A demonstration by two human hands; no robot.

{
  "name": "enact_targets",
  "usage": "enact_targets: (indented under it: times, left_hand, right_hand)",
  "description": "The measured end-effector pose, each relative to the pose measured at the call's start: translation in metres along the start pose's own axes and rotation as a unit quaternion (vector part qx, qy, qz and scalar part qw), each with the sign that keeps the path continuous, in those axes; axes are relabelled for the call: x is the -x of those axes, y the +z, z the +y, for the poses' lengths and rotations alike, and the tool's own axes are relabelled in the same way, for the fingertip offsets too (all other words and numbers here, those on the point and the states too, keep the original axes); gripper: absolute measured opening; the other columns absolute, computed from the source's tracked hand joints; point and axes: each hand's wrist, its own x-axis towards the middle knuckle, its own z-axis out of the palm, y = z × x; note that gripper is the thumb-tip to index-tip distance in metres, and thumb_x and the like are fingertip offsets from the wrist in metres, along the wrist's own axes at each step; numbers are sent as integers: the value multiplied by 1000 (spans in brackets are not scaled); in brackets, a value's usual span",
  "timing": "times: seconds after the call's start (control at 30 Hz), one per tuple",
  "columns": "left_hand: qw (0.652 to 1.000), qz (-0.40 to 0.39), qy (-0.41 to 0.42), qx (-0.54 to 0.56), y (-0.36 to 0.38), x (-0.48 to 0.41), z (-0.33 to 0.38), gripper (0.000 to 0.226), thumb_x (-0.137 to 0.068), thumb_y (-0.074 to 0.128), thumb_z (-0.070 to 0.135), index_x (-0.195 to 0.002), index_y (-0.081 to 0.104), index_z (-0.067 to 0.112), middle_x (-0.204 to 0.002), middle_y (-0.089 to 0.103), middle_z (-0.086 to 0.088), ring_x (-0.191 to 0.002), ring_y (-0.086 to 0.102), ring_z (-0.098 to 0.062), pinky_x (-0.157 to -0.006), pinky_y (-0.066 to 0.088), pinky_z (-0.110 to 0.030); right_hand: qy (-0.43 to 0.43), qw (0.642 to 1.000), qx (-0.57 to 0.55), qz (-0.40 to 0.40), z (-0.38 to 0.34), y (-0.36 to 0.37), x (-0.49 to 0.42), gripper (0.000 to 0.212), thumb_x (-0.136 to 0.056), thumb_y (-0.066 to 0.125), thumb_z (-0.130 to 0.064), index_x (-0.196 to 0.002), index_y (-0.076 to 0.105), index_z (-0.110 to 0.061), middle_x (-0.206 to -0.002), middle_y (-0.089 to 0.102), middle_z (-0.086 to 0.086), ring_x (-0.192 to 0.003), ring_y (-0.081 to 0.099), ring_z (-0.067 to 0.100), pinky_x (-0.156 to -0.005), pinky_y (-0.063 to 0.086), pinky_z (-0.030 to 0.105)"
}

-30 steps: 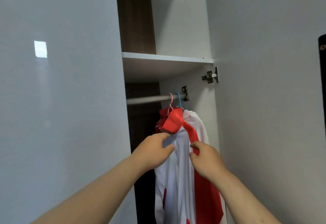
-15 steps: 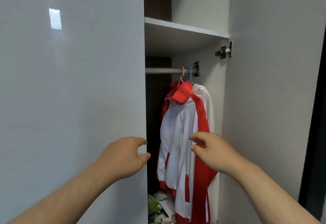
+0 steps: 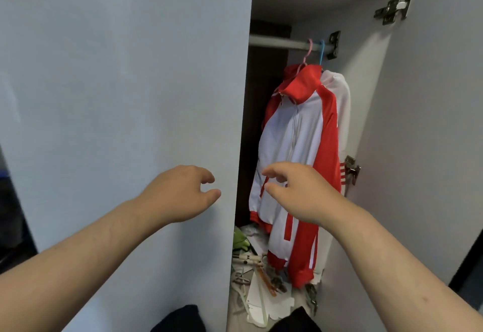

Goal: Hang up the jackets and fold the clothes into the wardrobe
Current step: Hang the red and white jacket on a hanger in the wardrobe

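A second ago both hands were up at the collar of the red-and-white jacket (image 3: 295,135), fingers on the fabric. Now the left hand (image 3: 180,196) has drawn back and down in front of the closed wardrobe door (image 3: 130,96), and the right hand (image 3: 300,193) is in front of the jacket's lower half, each loosely curled and holding nothing. The view has dropped too: the upper shelf has left the picture and the clutter on the wardrobe floor (image 3: 261,282) has come in.

Jacket (image 3: 300,133) hangs on rail (image 3: 277,42) (clutter (image 3: 261,279) below), right of door (image 3: 130,96).
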Motion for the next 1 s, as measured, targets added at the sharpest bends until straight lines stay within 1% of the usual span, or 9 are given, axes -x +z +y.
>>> enact_targets:
  times: [0.1,0.23,0.33,0.4,0.5,0.6,0.73,0.87,1.0]
  left_hand:
    - [1000,-4,-17,-3,0,4,-8,48,-95,51,50,-138,54,30,-139,57,13,-128,51,-9,-103,44,-31]
    - [999,-13,-42,-2,1,10,-18,52,-94,51,50,-142,49,29,-145,51,12,-134,46,-10,-108,40,-31]
    - [998,-24,-60,-9,3,17,-24,54,-95,51,49,-144,47,28,-149,46,13,-137,43,-10,-109,37,-28]
    - [997,-28,-75,-13,4,24,-28,54,-95,51,49,-144,47,28,-149,46,14,-135,45,-10,-107,38,-28]
    - [995,-27,-96,-17,1,36,-36,54,-96,51,49,-145,46,28,-149,46,14,-134,47,-10,-106,39,-28]
    - [993,-18,-120,-16,-2,48,-47,55,-96,52,48,-146,45,28,-150,45,13,-136,45,-10,-108,38,-28]
    - [988,-3,-157,-9,-7,68,-69,55,-95,52,49,-145,46,29,-149,47,13,-137,43,-10,-110,38,-30]
    - [979,6,-202,-18,-13,94,-103,54,-96,51,50,-146,45,29,-149,46,13,-136,43,-10,-110,37,-28]
    - [963,16,-268,-25,-23,128,-149,52,-95,52,51,-141,51,28,-141,55,10,-126,53,-12,-102,44,-30]
  right_hand:
    - [-15,1000,5,-16,-4,13,-3,39,-100,54,-28,-139,55,-28,-140,57,-7,-127,51,8,-99,37,19]
    - [-30,999,4,-33,-5,20,-3,42,-100,51,-24,-142,52,-24,-144,53,-7,-133,47,9,-103,33,18]
    - [-44,999,-7,-22,-6,26,-7,40,-101,53,-25,-141,53,-26,-141,55,-9,-131,47,7,-100,32,16]
    - [-55,998,-15,-20,-8,33,-11,40,-101,53,-28,-141,53,-27,-140,55,-10,-131,47,7,-101,33,18]
    - [-73,996,-30,-37,-14,47,-14,40,-101,53,-29,-141,52,-27,-140,55,-11,-130,47,7,-99,33,17]
    - [-87,994,-52,-49,-23,62,-22,39,-100,55,-30,-139,54,-29,-138,56,-11,-127,49,6,-101,37,20]
    - [-117,987,-75,-75,-48,88,-37,38,-99,55,-32,-138,54,-32,-136,56,-16,-123,50,2,-101,38,20]
    - [-154,977,-86,-123,-87,122,-53,38,-99,54,-31,-137,55,-33,-135,56,-18,-123,50,1,-104,39,21]
    - [-200,960,-98,-171,-139,160,-63,38,-99,54,-30,-137,55,-32,-137,55,-18,-126,49,1,-107,39,23]
